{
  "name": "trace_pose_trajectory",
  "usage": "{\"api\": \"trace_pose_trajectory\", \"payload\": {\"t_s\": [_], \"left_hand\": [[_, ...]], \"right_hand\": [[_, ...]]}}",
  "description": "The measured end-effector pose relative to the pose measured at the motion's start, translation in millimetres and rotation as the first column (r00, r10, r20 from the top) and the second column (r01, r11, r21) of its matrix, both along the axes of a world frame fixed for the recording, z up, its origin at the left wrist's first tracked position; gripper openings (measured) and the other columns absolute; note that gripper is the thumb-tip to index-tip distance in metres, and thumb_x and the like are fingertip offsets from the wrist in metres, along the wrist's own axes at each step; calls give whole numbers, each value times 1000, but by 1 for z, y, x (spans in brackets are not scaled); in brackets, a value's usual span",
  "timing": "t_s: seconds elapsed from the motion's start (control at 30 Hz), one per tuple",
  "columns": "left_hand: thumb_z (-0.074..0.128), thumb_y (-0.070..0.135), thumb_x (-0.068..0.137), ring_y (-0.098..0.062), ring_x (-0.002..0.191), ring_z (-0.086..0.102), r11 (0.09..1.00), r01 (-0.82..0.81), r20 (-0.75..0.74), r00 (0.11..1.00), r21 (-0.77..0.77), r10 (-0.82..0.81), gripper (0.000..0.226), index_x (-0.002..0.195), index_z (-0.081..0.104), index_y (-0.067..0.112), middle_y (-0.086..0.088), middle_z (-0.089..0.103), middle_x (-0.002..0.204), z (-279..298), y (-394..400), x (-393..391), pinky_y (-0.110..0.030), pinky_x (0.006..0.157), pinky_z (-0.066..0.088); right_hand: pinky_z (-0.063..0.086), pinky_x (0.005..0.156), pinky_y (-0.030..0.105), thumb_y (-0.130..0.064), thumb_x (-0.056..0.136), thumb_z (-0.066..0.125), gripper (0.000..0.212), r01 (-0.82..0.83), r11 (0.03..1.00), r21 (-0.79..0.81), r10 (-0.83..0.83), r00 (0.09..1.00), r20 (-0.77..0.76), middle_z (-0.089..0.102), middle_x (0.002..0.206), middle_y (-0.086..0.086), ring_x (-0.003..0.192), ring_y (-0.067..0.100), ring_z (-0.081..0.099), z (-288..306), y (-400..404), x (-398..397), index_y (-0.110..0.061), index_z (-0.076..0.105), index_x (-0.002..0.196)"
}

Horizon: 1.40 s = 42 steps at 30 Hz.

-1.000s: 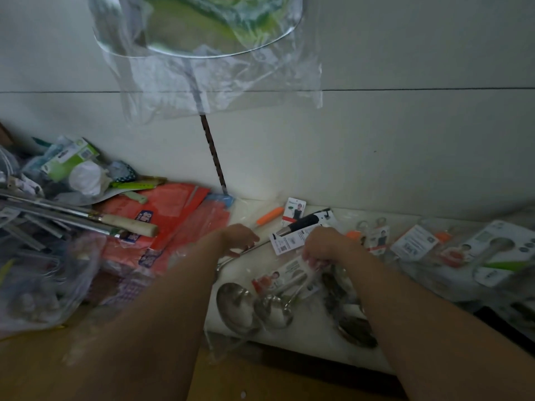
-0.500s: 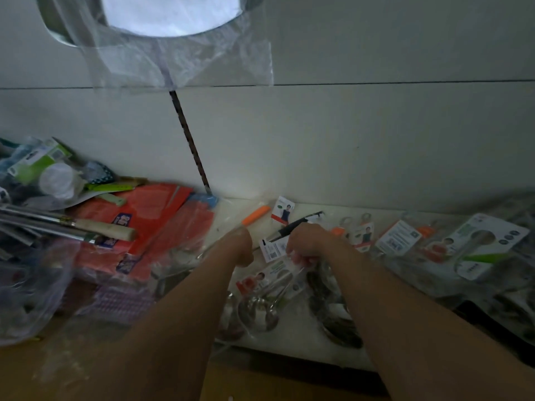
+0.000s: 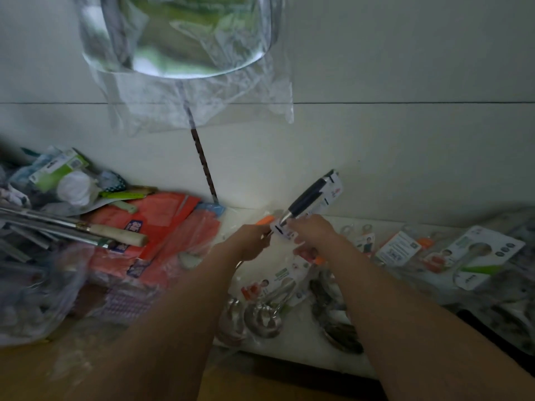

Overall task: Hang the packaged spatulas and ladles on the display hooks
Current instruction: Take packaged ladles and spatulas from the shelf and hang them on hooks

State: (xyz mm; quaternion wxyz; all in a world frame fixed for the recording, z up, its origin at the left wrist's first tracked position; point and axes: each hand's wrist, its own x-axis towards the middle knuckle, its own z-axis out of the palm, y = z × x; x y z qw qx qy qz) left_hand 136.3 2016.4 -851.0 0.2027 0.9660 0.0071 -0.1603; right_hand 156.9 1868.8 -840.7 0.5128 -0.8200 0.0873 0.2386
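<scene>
Both hands, left hand and right hand, clenched around black-handled utensil; bare wall behind.

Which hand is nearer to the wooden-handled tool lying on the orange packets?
Left. The left hand is right of the wooden-handled tool, past the orange packets; the right hand is farther right.

Utensil handle: dark navy, silver at the neck — on a white card.
Ladles: shiny steel.
Packets: orange-red, blue-and-white labels.
Knife handle: cream.
Wall: pale grey-white.
Peeler: green — white backing.
</scene>
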Motion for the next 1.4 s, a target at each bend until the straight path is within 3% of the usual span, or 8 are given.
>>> {"api": "trace_pose_trajectory", "payload": {"t_s": [0.2, 0.4, 0.57, 0.77, 0.97, 1.07, 1.27, 1.4], "left_hand": [[41, 11, 98, -26, 90, 52, 999, 48, 100, 994, -1, -48, 26, 119, 55, 8, -21, 58, 113, 23, -11, -7, -28, 74, 36], [44, 16, 97, -26, 95, 54, 997, 79, 248, 966, 10, -79, 23, 112, 61, 11, -16, 59, 104, 63, -28, -10, -26, 74, 34], [51, 5, 91, -14, 60, 52, 959, 108, 153, 986, -262, -69, 11, 92, 61, 10, -11, 57, 84, 86, -48, -21, -22, 61, 47], [57, 0, 87, -4, 48, 62, 875, 112, 123, 991, -471, -60, 6, 84, 62, 2, -7, 63, 68, 103, -75, -21, -14, 52, 51], [59, 4, 88, -13, 59, 65, 837, 2, 3, 1000, -547, -1, 14, 74, 60, 4, -11, 65, 75, 112, -75, -26, -21, 63, 56], [61, 8, 88, -19, 72, 63, 885, -2, -49, 999, -465, -24, 8, 86, 64, 2, -13, 65, 86, 112, -65, -29, -29, 78, 55], [62, 7, 84, -20, 89, 59, 845, 37, 175, 982, -533, 68, 9, 92, 58, 9, -9, 62, 94, 126, -57, -34, -30, 78, 50], [61, 10, 86, -25, 99, 61, 823, 112, 202, 979, -557, 4, 40, 125, 50, 9, -14, 63, 112, 129, -67, -32, -29, 80, 47]], "right_hand": [[57, 73, 39, -32, 93, 55, 37, 86, 988, 126, -103, 986, 130, 55, 94, 7, 89, 32, 67, 31, -22, -3, -7, 47, 118], [50, 50, 27, -32, 93, 56, 50, 232, 935, 267, -266, 959, 98, 52, 88, 5, 62, 20, 63, 66, -47, -17, -3, 41, 130], [48, 43, 22, -31, 91, 59, 39, 260, 886, 384, -359, 908, 214, 68, 105, 15, 54, 15, 65, 103, -57, -24, -4, 52, 118], [49, 47, 19, -31, 91, 58, 25, 166, 953, 253, -269, 849, 456, 66, 90, 11, 51, 13, 60, 144, -57, -42, -11, 51, 104], [45, 42, 14, -27, 90, 60, 25, 78, 991, 107, -123, 841, 527, 65, 86, 8, 53, 13, 60, 148, -58, -56, -11, 53, 108], [46, 46, 16, -25, 89, 61, 21, 31, 998, 47, -51, 859, 510, 65, 87, 8, 54, 12, 61, 146, -55, -59, -13, 54, 105], [48, 49, 21, -17, 88, 62, 21, -2, 1000, -18, 10, 890, 456, 65, 92, 8, 61, 14, 64, 144, -55, -52, -15, 50, 105], [50, 53, 24, -4, 85, 59, 34, -3, 1000, -15, 9, 923, 384, 66, 101, 13, 70, 19, 66, 139, -60, -46, -9, 50, 118]]}}
